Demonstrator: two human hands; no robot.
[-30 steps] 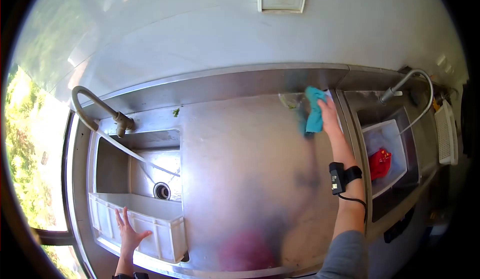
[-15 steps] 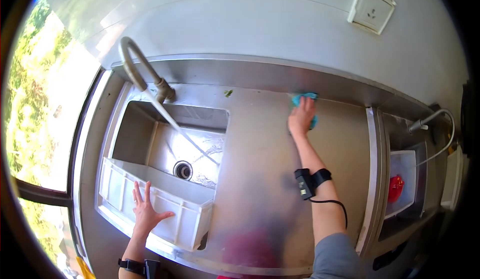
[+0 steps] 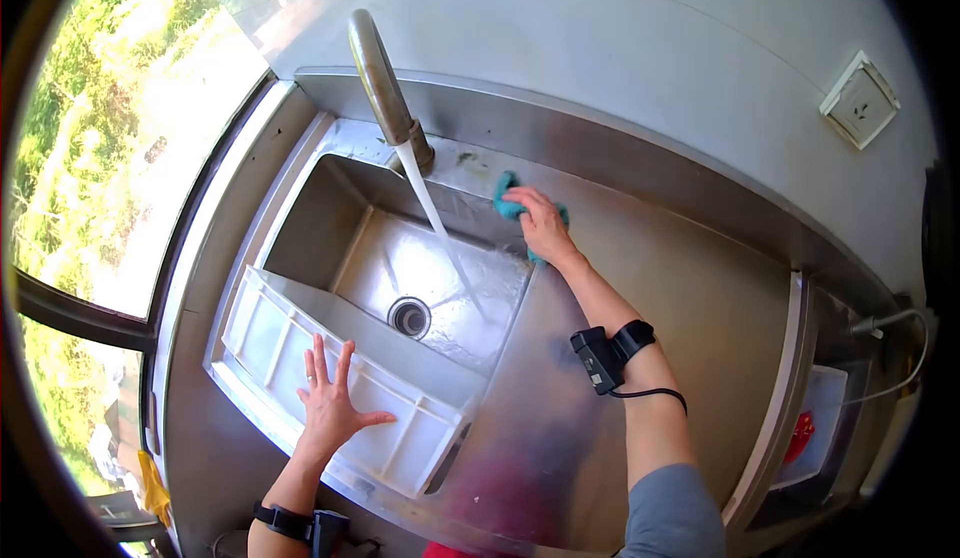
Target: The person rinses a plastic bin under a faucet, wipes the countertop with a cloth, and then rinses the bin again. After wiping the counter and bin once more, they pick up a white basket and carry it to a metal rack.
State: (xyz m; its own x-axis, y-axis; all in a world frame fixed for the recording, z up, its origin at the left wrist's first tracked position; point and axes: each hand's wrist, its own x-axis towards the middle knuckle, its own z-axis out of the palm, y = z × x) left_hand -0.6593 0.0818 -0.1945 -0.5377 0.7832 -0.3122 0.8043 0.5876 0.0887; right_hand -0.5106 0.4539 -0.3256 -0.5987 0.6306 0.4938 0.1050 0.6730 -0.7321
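My right hand presses a teal cloth onto the steel counter, near the sink's back right corner. The cloth pokes out around my fingers, which are closed on it. Over the side of a white plastic crate, my left hand has its fingers spread. Whether its palm touches the crate is hard to tell. Tilted, the crate sits in the front part of the sink. Water runs from the faucet into the basin, right of the drain.
Small green scraps lie behind the basin. At the right is a second sink with a white tub holding something red, under another faucet. A raised backsplash runs along the wall. A window is at the left.
My right hand has slid the cloth leftward along the counter toward the sink. My left hand stays spread at the crate. The view has turned and shifted left.
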